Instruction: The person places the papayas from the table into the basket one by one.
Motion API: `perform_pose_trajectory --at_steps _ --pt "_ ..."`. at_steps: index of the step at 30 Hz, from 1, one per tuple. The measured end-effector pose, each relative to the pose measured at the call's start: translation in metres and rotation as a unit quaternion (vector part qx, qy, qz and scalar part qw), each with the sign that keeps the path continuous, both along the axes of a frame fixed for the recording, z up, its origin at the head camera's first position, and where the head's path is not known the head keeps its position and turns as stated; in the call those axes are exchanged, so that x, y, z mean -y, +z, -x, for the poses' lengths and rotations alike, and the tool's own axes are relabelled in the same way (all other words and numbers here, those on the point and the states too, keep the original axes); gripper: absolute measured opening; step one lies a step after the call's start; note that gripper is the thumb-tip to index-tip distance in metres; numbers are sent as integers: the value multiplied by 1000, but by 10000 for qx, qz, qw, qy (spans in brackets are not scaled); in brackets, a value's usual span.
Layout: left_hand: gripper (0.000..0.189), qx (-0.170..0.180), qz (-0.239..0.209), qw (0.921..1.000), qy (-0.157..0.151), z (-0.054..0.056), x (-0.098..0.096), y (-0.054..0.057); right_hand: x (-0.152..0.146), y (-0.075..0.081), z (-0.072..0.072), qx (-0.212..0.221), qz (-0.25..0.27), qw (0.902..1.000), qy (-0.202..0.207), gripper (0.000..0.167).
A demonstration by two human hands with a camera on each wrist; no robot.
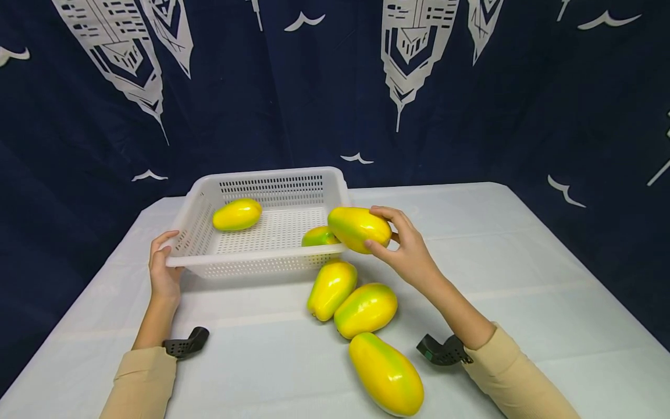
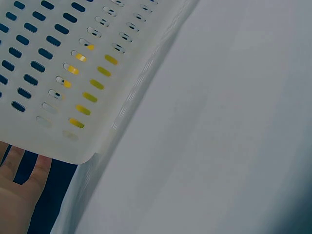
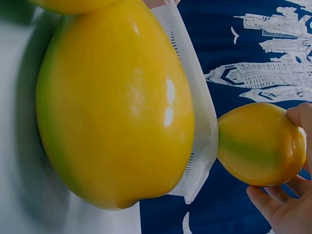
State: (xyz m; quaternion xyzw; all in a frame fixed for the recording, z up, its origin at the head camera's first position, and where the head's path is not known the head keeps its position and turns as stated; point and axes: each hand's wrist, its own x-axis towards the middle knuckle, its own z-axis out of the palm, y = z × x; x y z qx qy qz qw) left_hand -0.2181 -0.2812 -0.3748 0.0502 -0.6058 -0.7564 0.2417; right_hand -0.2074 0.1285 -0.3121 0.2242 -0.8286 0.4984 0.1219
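My right hand [image 1: 405, 247] holds a yellow-green papaya [image 1: 358, 228] by its blunt end, thumb on the near side and fingers over the top. The papaya overlaps the right front corner of the white basket [image 1: 272, 254] in the head view. At the basket's left end, my left hand [image 1: 164, 270] grips the rim with its fingers around the edge. Inside the basket, one papaya [image 1: 237, 215] lies at the left and another [image 1: 318, 236] at the right, partly hidden behind the held one. The right wrist view shows the held papaya [image 3: 261, 145] between thumb and fingers.
Two papayas [image 1: 332, 290] [image 1: 366, 310] lie side by side in front of the basket, and a third papaya [image 1: 386, 374] is nearer me. A white cloth covers the table [image 1: 251, 361]. Behind it hangs a dark blue curtain [image 1: 324, 93] with white prints.
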Motion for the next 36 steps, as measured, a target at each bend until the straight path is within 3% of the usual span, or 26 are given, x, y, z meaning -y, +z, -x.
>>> perform_pose_trajectory --at_steps 22,36 --pt "31 -11 -5 10000 -1 0 0 0 14 4 9 112 100 9998 88 50" --pt "32 -22 -57 10000 -46 -3 -2 3 25 1 24 111 24 9999 29 49"
